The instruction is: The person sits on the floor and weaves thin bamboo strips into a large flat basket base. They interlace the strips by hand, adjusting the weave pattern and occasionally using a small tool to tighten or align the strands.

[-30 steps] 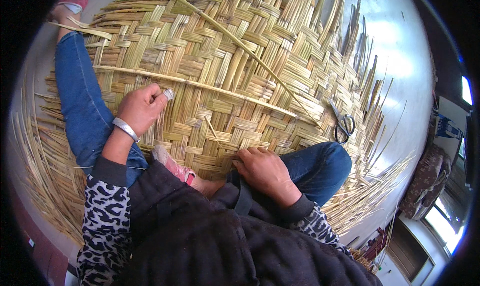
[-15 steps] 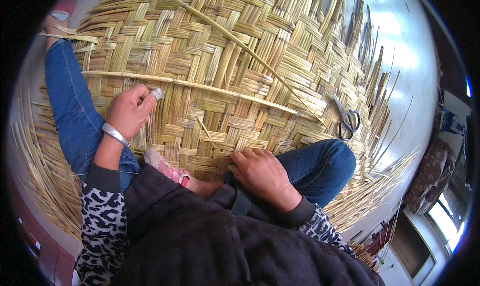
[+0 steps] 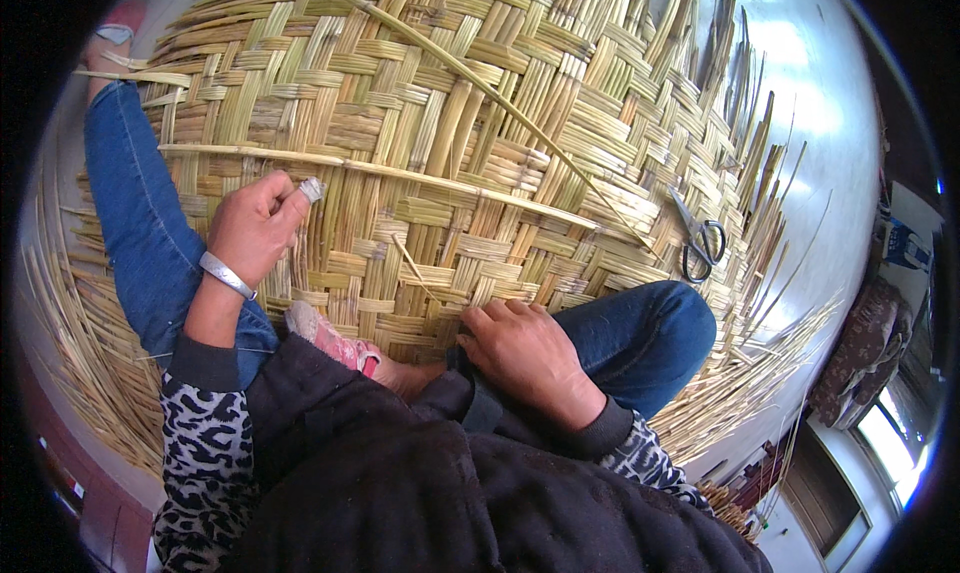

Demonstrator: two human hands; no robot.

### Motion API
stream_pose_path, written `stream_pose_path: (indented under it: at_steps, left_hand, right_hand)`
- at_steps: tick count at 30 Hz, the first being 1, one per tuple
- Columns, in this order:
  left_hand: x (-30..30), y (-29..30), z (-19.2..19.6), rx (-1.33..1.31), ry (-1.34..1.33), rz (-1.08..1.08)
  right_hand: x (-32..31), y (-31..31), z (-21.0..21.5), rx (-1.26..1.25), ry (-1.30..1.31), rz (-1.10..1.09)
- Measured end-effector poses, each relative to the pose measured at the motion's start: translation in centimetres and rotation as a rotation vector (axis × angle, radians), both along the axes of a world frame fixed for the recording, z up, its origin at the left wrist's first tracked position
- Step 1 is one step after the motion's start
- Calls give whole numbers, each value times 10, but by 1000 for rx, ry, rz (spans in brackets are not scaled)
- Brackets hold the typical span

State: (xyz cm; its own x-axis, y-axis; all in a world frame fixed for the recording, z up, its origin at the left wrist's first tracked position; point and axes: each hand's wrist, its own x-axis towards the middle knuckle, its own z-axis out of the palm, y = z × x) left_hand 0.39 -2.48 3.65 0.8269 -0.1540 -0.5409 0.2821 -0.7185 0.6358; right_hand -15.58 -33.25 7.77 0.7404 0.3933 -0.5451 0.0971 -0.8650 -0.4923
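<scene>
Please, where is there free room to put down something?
Free: the woven mat between the diagonal cane and the crosswise cane; also the shiny floor right of the mat's loose ends. Crowded: around the left hand, close to the crosswise cane and blue trouser leg; and near the right knee, where scissors lie.

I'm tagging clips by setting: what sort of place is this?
Probably an indoor room, used for handweaving: a large woven mat covers much of the smooth grey floor, scissors lie on it, and a brown patterned cloth shows at the right.
</scene>
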Motion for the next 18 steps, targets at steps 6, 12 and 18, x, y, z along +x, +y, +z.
stream_pose_path:
  at_steps: [6,12,18]
  left_hand:
    - [-1,0,0,-39,40,51]
    - [-2,0,0,-28,53,65]
    - [-2,1,0,-62,57,71]
  right_hand:
    - [-3,2,-1,16,-86,-3]
    - [-4,1,0,37,-50,21]
    - [-5,2,0,85,-129,-13]
